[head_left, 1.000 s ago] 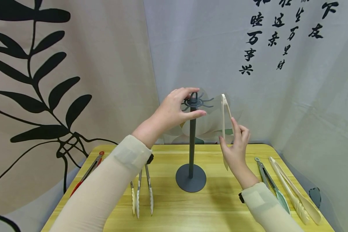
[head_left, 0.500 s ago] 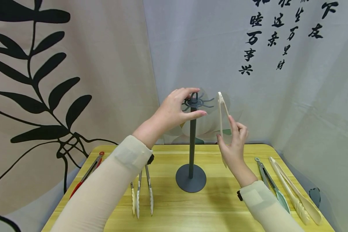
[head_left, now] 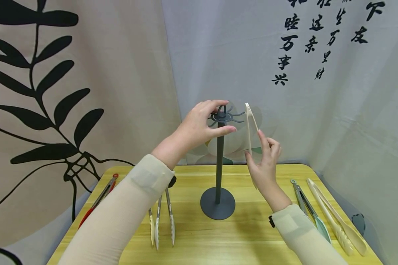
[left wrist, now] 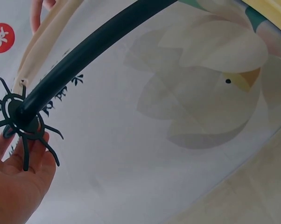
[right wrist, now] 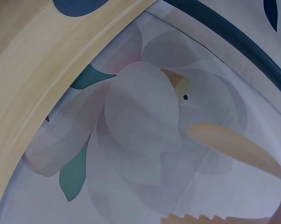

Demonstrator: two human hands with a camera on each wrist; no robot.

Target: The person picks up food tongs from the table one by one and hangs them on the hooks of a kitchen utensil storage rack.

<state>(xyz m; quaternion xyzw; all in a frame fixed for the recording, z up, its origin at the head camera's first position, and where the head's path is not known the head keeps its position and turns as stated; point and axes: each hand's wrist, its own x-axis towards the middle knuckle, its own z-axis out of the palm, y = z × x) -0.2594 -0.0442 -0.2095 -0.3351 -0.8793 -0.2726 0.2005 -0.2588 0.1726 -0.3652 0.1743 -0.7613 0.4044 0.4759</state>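
Note:
A dark grey stand (head_left: 220,158) with a round base and a ring of curved hooks stands upright on the wooden table (head_left: 192,239). My left hand (head_left: 197,121) grips its top, forefinger over the loop and thumb before the pole; the left wrist view shows fingers behind the hooks (left wrist: 26,154). Beside it, my right hand (head_left: 265,162) pinches beige tongs (head_left: 248,129) between thumb and fingers, hinge end up. That hinge end overlaps a right-hand hook; whether they touch I cannot tell. In the right wrist view the tongs' spoon-shaped arm (right wrist: 234,142) and toothed arm (right wrist: 206,219) hang apart.
Red-handled tongs (head_left: 103,197) and metal tongs (head_left: 171,221) lie left, partly hidden by my left sleeve (head_left: 119,217). At right lie grey-and-green tongs (head_left: 313,211) and another beige pair (head_left: 335,217). A printed curtain (head_left: 132,73) hangs close behind the table.
My right hand has brought the beige tongs leftward and slightly up, nearer the stand's hooks. The left hand stays at the stand's top.

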